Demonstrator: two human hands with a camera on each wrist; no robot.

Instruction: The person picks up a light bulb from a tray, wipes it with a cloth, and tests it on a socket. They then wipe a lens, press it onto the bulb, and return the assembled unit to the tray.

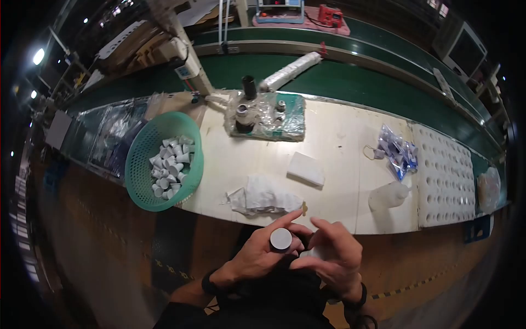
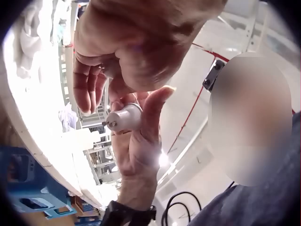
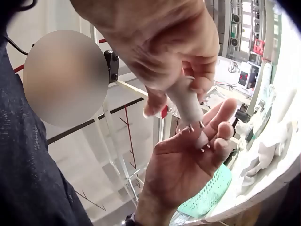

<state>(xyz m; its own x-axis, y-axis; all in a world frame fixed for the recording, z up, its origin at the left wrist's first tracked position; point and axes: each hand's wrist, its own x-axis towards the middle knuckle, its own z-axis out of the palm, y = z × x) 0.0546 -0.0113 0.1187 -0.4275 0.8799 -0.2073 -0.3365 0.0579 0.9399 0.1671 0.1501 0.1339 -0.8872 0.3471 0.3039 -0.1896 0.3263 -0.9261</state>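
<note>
Before my body, close to the bench's near edge, my left hand (image 1: 257, 249) holds a small part with a flat white round face (image 1: 281, 239) turned up. In the right wrist view, metal pins show on this part (image 3: 202, 141) among the curled fingers. My right hand (image 1: 341, 255) is just to the right, its thumb and fingers gripping a white cylindrical two-pin part (image 3: 186, 101). Its pins point toward the left palm in the right wrist view. The left wrist view shows the same two-pin part (image 2: 124, 117) beside the right thumb.
A green basket (image 1: 194, 123) of several white cup-shaped parts stands left. On the bench lie a crumpled white cloth (image 1: 263, 197), white block (image 1: 306, 169), plastic-wrapped fixture (image 1: 266, 118), pale bottle (image 1: 389, 196) and blue-white packet (image 1: 397, 151). A white holed tray (image 1: 446, 175) is right.
</note>
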